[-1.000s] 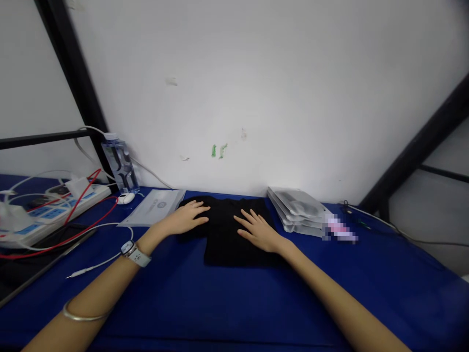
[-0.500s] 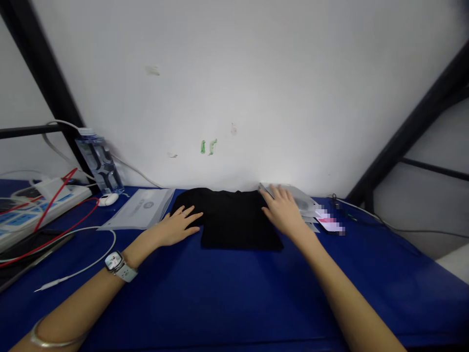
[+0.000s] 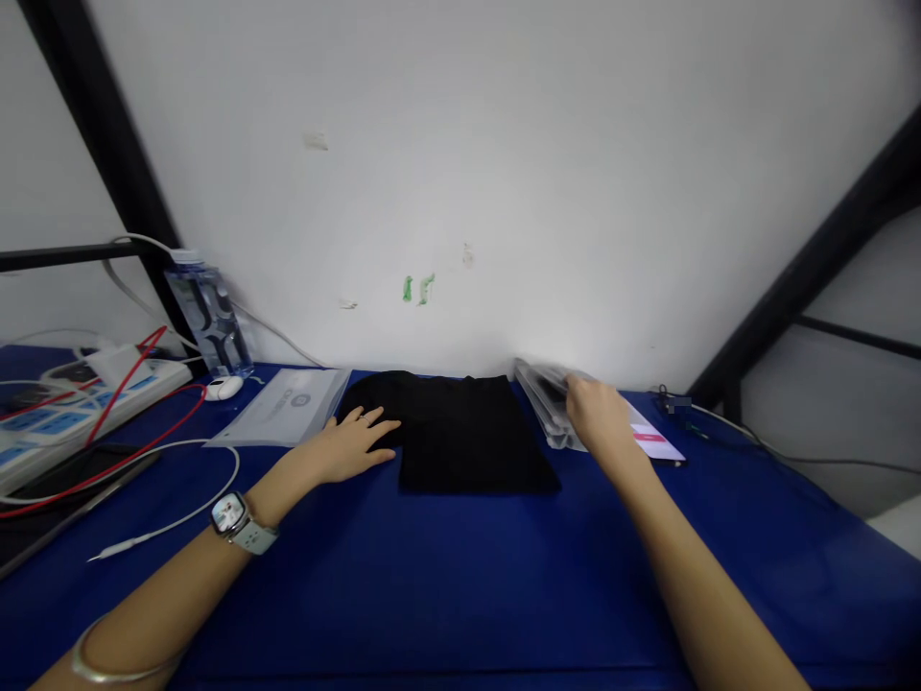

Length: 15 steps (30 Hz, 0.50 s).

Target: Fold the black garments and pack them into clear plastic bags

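A folded black garment point(image 3: 460, 432) lies on the blue table point(image 3: 446, 585) near the white wall. My left hand point(image 3: 352, 443) rests flat on its left edge, fingers spread, holding nothing. My right hand point(image 3: 599, 413) lies on a stack of clear plastic bags point(image 3: 545, 398) just right of the garment; its fingers curl over the stack's top, and whether they grip a bag is hidden. A flat clear bag with a printed sheet point(image 3: 284, 406) lies left of the garment.
A phone with a pink screen point(image 3: 656, 443) lies beside the stack. A water bottle point(image 3: 210, 321), a white mouse point(image 3: 224, 387), a power strip point(image 3: 64, 408) and red and white cables point(image 3: 144, 437) crowd the left side. Black frame bars stand at both sides.
My right hand left the black garment and moved right onto the stack of plastic bags. My left hand slid slightly to the garment's left edge.
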Tool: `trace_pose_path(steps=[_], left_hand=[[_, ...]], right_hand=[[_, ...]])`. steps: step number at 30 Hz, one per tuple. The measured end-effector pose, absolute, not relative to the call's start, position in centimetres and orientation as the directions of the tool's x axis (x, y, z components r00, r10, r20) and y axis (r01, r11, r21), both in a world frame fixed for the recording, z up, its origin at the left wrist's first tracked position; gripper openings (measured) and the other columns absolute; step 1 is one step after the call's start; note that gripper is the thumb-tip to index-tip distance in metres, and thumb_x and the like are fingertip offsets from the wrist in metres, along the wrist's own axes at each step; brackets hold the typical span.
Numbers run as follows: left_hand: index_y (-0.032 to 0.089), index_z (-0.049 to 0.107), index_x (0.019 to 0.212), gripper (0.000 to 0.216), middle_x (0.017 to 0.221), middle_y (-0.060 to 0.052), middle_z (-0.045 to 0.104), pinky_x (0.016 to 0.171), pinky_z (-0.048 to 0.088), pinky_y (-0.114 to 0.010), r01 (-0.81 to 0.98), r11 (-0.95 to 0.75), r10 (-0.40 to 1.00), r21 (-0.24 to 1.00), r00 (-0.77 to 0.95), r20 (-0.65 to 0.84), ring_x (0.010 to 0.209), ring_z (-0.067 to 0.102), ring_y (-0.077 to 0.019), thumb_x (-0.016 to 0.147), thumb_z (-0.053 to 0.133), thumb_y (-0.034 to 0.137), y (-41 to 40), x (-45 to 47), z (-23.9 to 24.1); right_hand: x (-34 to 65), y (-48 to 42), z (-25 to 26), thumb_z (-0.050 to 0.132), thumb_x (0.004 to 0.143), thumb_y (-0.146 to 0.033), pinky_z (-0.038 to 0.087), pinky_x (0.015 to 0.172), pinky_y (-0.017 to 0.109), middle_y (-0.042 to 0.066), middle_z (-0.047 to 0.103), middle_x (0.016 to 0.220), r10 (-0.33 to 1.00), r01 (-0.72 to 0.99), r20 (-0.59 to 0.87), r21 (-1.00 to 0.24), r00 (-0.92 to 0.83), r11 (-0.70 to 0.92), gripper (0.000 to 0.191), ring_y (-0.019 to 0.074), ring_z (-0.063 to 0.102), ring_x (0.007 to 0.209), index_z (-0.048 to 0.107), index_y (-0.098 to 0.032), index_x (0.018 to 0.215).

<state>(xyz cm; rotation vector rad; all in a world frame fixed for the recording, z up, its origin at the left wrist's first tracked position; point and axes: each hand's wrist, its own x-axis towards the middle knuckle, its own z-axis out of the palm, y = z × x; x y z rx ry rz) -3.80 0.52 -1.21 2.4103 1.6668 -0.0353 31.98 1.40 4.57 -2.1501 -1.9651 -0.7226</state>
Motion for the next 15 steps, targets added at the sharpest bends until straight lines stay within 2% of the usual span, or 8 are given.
trace_pose_path(steps=[2,4,6,8,9,11,13,15], left_hand=[[0.034,0.036,0.146,0.059,0.157,-0.008,0.023,0.105,0.027,-0.065,0.928,-0.341,0.922,0.154,0.362,-0.141,0.143,0.019,-0.0396,0.091,0.038,0.057,0.5,-3.8,-1.2],[0.033,0.036,0.145,0.059,0.157,-0.008,0.024,0.104,0.028,-0.065,0.927,-0.343,0.921,0.153,0.364,-0.139,0.142,0.020,-0.0400,0.091,0.039,0.056,0.5,-3.9,-1.4],[0.032,0.041,0.143,0.058,0.155,-0.010,0.029,0.104,0.028,-0.066,0.923,-0.349,0.922,0.161,0.369,-0.118,0.141,0.023,-0.0406,0.090,0.042,0.055,0.7,-3.9,-1.6],[0.032,0.045,0.140,0.055,0.153,-0.009,0.034,0.106,0.026,-0.066,0.908,-0.373,0.922,0.190,0.386,-0.035,0.140,0.025,-0.0404,0.090,0.043,0.055,0.8,-3.8,-1.4],[0.032,0.044,0.141,0.056,0.152,-0.009,0.035,0.107,0.025,-0.064,0.897,-0.388,0.921,0.212,0.384,0.061,0.140,0.027,-0.0394,0.090,0.043,0.055,0.8,-3.6,-1.2],[0.030,0.034,0.146,0.061,0.154,-0.010,0.031,0.111,0.024,-0.058,0.869,-0.419,0.878,0.261,0.315,0.361,0.140,0.027,-0.0352,0.091,0.044,0.054,0.6,-3.0,-0.2],[0.027,0.021,0.150,0.072,0.156,-0.011,0.024,0.113,0.025,-0.052,0.845,-0.451,0.732,0.286,0.168,0.660,0.141,0.026,-0.0313,0.089,0.048,0.055,-0.1,-2.2,1.3],[0.027,0.020,0.150,0.079,0.156,-0.011,0.024,0.112,0.027,-0.050,0.836,-0.485,0.573,0.258,0.080,0.816,0.141,0.026,-0.0309,0.085,0.055,0.057,-1.4,-1.5,3.2]], right_hand=[[32.4,1.5,5.1,0.041,0.087,-0.010,0.042,0.060,0.031,0.014,0.072,0.084,0.825,0.984,0.561,0.101,0.064,-0.145,0.029,0.0250,0.067,0.071,0.066,-0.012,0.102],[32.3,1.3,5.5,0.041,0.088,-0.014,0.045,0.063,0.033,0.013,0.073,0.087,0.679,0.995,0.728,-0.048,0.094,-0.087,0.031,0.0244,0.068,0.072,0.065,-0.012,0.108],[31.5,0.9,5.9,0.041,0.090,-0.019,0.049,0.069,0.033,0.012,0.073,0.091,0.506,0.983,0.854,-0.174,0.121,0.059,0.032,0.0230,0.069,0.077,0.065,-0.014,0.109],[29.9,0.1,6.0,0.040,0.092,-0.024,0.051,0.074,0.033,0.009,0.073,0.095,0.404,0.942,0.906,-0.239,0.129,0.235,0.031,0.0211,0.069,0.082,0.066,-0.017,0.109],[28.9,-0.4,6.0,0.041,0.093,-0.027,0.052,0.077,0.033,0.008,0.073,0.098,0.394,0.913,0.911,-0.258,0.121,0.316,0.031,0.0202,0.069,0.083,0.066,-0.019,0.108],[27.0,-1.4,5.9,0.043,0.094,-0.029,0.054,0.078,0.033,0.006,0.073,0.099,0.440,0.844,0.895,-0.293,0.076,0.450,0.029,0.0189,0.070,0.084,0.067,-0.022,0.107],[25.3,-2.4,5.9,0.046,0.093,-0.028,0.055,0.075,0.032,0.004,0.074,0.096,0.520,0.755,0.854,-0.334,-0.011,0.564,0.026,0.0175,0.069,0.081,0.069,-0.024,0.105],[24.3,-3.2,6.1,0.048,0.092,-0.027,0.055,0.072,0.030,0.002,0.074,0.095,0.594,0.648,0.794,-0.384,-0.132,0.658,0.024,0.0166,0.069,0.081,0.070,-0.024,0.103]])
